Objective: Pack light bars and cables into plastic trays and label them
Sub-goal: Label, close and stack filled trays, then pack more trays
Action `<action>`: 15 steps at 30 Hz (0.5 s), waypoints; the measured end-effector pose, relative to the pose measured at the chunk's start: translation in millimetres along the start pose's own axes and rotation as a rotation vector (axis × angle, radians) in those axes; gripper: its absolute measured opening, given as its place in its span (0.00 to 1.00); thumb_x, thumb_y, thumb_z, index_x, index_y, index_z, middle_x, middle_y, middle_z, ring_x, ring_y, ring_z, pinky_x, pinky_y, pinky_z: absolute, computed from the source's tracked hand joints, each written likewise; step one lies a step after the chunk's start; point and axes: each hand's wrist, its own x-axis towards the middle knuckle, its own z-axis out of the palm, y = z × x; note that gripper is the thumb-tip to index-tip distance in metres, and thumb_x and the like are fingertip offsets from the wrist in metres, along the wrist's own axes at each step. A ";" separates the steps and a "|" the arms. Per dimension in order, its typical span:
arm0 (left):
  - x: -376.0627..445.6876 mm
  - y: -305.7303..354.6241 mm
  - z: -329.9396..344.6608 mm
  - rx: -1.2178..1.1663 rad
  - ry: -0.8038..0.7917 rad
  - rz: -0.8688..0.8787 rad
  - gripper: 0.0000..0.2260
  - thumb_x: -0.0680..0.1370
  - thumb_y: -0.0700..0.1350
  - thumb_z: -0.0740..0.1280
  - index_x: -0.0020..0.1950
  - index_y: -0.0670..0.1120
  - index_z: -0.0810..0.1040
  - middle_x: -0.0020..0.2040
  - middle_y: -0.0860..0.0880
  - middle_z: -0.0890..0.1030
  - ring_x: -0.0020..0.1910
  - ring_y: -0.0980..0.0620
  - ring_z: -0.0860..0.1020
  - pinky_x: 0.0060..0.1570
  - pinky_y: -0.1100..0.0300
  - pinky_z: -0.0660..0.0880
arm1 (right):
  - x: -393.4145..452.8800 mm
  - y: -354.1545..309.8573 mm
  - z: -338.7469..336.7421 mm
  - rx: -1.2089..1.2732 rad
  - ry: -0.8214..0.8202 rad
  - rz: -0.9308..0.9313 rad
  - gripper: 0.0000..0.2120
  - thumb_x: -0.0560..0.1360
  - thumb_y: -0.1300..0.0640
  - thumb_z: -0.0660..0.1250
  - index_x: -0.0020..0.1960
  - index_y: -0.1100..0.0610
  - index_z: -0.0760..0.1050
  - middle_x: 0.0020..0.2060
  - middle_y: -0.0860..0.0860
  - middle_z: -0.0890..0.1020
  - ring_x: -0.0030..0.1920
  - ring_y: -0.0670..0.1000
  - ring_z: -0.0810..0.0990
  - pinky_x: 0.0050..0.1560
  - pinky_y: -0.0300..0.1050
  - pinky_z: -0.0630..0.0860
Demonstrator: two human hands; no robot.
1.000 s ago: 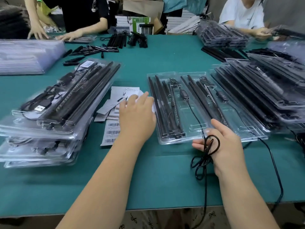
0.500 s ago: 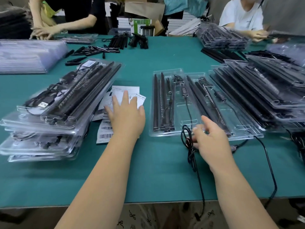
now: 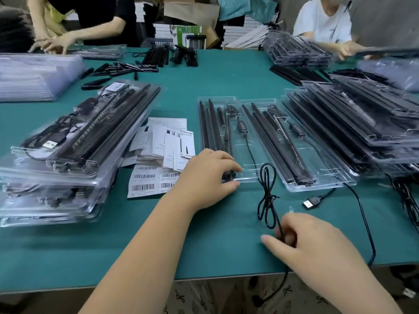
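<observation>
Trays (image 3: pixel 267 141) two, hands (image 3: pixel 209 177) two

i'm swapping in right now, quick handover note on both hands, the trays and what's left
Left hand grips the near end of the middle tray, over the light bars' ends.
Right hand pinches the black cable, which is bundled in a loose bow on the table in front of that tray.
Done: light bars and inline controller sit in the tray. A second open tray has its USB plug out on the table.
Left: tuck both cables in, then label from the barcode sheets.
</observation>
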 end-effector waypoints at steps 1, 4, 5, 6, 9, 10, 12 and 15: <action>0.1 -0.6 0.3 -0.004 0.003 0.001 0.13 0.75 0.54 0.67 0.60 0.56 0.79 0.61 0.58 0.76 0.58 0.53 0.70 0.61 0.55 0.67 | -1.2 -0.3 -0.8 0.053 0.027 -0.034 0.17 0.70 0.37 0.62 0.37 0.50 0.70 0.33 0.45 0.74 0.34 0.42 0.72 0.34 0.39 0.69; 0.0 0.8 0.3 -0.051 0.039 0.012 0.13 0.76 0.53 0.67 0.59 0.54 0.80 0.58 0.56 0.78 0.56 0.53 0.72 0.60 0.55 0.69 | 0.3 -5.8 -10.9 0.417 0.119 -0.092 0.16 0.71 0.42 0.61 0.34 0.54 0.71 0.27 0.48 0.76 0.26 0.43 0.70 0.27 0.36 0.65; -0.1 2.1 -0.9 -0.124 0.080 0.008 0.13 0.76 0.53 0.67 0.59 0.53 0.80 0.56 0.56 0.79 0.55 0.55 0.73 0.59 0.57 0.70 | 3.7 -9.8 -16.1 0.551 0.130 -0.100 0.15 0.71 0.43 0.60 0.35 0.53 0.73 0.26 0.47 0.77 0.24 0.42 0.72 0.26 0.33 0.66; -1.1 4.2 -2.8 -0.237 0.134 -0.005 0.14 0.75 0.54 0.66 0.59 0.52 0.80 0.54 0.58 0.80 0.53 0.58 0.74 0.57 0.61 0.71 | 9.4 -14.6 -21.2 0.679 0.133 -0.111 0.14 0.72 0.43 0.59 0.35 0.51 0.74 0.26 0.47 0.78 0.23 0.41 0.72 0.24 0.31 0.66; -5.7 11.1 -8.3 -0.710 0.205 -0.065 0.18 0.71 0.58 0.65 0.61 0.61 0.76 0.53 0.60 0.80 0.50 0.60 0.77 0.51 0.68 0.72 | 35.8 -30.5 -32.4 1.011 0.088 -0.118 0.14 0.76 0.49 0.61 0.33 0.50 0.76 0.23 0.49 0.76 0.21 0.46 0.69 0.20 0.35 0.64; -4.5 13.1 -8.9 -0.857 0.163 -0.100 0.22 0.69 0.58 0.66 0.63 0.62 0.72 0.55 0.58 0.80 0.51 0.57 0.78 0.50 0.63 0.75 | 46.5 -34.9 -35.1 1.090 0.034 -0.111 0.14 0.77 0.51 0.61 0.34 0.51 0.76 0.23 0.49 0.75 0.20 0.47 0.68 0.20 0.35 0.63; 0.3 15.3 -8.5 -1.092 0.044 -0.200 0.31 0.68 0.54 0.68 0.71 0.57 0.66 0.60 0.52 0.78 0.49 0.54 0.79 0.42 0.57 0.78 | 67.3 -43.0 -39.8 1.175 -0.118 -0.100 0.12 0.77 0.52 0.61 0.37 0.54 0.75 0.22 0.50 0.73 0.20 0.47 0.66 0.20 0.34 0.62; 4.9 14.0 -12.6 -1.391 -0.114 -0.318 0.26 0.73 0.52 0.64 0.72 0.51 0.68 0.54 0.48 0.79 0.42 0.51 0.78 0.32 0.57 0.77 | 91.7 -47.5 -45.0 1.118 -0.209 -0.126 0.12 0.79 0.53 0.61 0.39 0.57 0.75 0.22 0.48 0.71 0.20 0.46 0.65 0.20 0.35 0.63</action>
